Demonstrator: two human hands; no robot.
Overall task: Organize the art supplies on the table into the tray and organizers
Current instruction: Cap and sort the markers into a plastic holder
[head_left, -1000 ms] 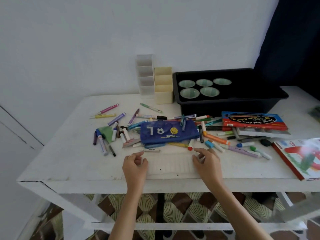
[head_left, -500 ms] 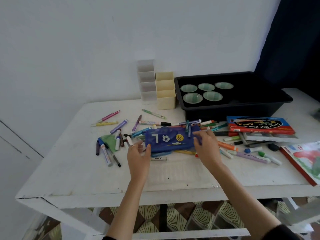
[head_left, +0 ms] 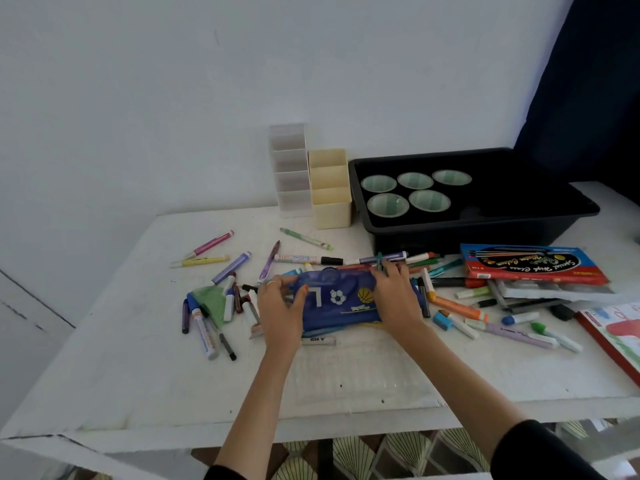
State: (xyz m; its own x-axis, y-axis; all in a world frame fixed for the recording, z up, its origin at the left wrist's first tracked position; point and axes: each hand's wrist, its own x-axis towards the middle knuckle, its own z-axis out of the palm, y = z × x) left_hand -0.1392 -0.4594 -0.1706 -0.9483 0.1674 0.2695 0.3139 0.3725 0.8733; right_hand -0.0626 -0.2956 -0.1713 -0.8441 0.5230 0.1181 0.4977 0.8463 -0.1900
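A blue pencil pouch (head_left: 341,301) with a football and basketball print lies amid scattered markers on the white table (head_left: 138,358). My left hand (head_left: 278,311) grips its left end, thumb on top. My right hand (head_left: 396,299) holds its right end, fingers over the top edge. Several markers (head_left: 230,268) lie loose left of the pouch, more markers (head_left: 460,308) to its right. At the back stand a black tray (head_left: 485,233) with several green cups, a cream organizer (head_left: 330,188) and a clear organizer (head_left: 291,168).
A red watercolour box (head_left: 530,265) lies right of the pouch on grey flat packs. A picture book (head_left: 620,330) sits at the table's right edge. A green cloth scrap (head_left: 211,299) lies among the left markers. A dark curtain hangs at back right.
Both hands moved from the table's front edge forward onto the blue pouch and closed on its two ends. The view has shifted closer to the table.
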